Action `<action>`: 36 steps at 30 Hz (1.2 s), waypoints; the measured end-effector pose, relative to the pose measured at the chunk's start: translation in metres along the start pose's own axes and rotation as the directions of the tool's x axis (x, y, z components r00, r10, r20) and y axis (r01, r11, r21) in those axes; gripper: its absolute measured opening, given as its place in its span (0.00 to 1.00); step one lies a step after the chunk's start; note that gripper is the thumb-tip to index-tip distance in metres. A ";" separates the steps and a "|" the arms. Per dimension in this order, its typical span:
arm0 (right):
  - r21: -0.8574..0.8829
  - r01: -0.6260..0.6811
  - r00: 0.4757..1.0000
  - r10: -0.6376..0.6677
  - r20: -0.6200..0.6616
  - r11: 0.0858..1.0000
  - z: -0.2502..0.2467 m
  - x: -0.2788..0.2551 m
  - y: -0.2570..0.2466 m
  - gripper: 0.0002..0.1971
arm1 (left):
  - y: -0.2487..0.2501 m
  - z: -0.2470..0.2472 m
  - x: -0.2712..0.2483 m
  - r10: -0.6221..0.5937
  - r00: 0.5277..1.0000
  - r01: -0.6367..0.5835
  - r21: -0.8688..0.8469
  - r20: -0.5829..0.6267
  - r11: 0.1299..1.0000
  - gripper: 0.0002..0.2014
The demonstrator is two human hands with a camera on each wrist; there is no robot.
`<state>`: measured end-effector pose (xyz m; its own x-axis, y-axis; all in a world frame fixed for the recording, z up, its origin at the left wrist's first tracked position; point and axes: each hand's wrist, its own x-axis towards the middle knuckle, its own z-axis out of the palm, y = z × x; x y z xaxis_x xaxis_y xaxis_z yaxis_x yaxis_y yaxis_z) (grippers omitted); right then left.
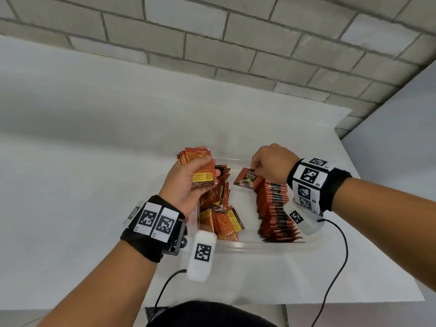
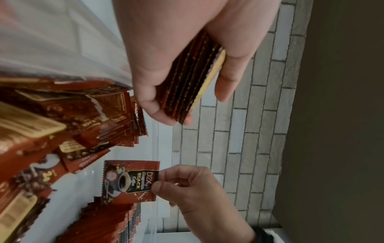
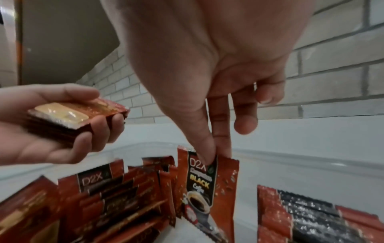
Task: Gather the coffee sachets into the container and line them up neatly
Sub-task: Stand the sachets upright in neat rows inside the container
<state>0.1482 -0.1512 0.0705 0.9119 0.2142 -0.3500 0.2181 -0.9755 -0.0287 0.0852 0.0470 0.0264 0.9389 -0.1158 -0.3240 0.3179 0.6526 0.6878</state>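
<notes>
Coffee packets are held in both hands over a clear box (image 1: 266, 247).

A small stack of packets (image 1: 200, 169) is gripped in the left hand (image 1: 186, 185), with the fingers and thumb curled round it, above the left side of the box. One single packet (image 1: 247, 179) is pinched at its top edge by the thumb and fingers of the right hand (image 1: 271, 162), just over the far end of the neat row (image 1: 274, 208) that stands along the right side of the box. A loose, messy pile of packets (image 1: 221, 215) is seen in the left part of the box. The box is set on a white table (image 1: 94, 161) by a brick wall (image 1: 236, 43).
</notes>
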 end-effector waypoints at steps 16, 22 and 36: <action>-0.409 0.042 0.995 -0.002 0.097 0.912 0.018 0.016 -0.018 0.13 | -0.003 -0.008 0.006 -0.040 0.999 0.040 -0.020 0.035 0.999 0.08; -0.469 0.056 0.997 -0.022 0.079 0.881 0.019 0.016 -0.021 0.14 | -0.003 -0.009 0.006 -0.052 0.998 0.053 -0.039 0.038 0.998 0.07; -0.644 0.032 0.999 -0.045 -0.003 0.764 0.013 0.005 -0.036 0.17 | -0.002 -0.009 0.005 -0.054 0.997 0.055 -0.033 0.048 0.998 0.08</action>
<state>0.1403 -0.1157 0.0581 0.9023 0.2583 -0.3451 0.4202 -0.7061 0.5701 0.0880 0.0514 0.0175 0.9257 -0.1861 -0.3292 0.3648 0.6693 0.6472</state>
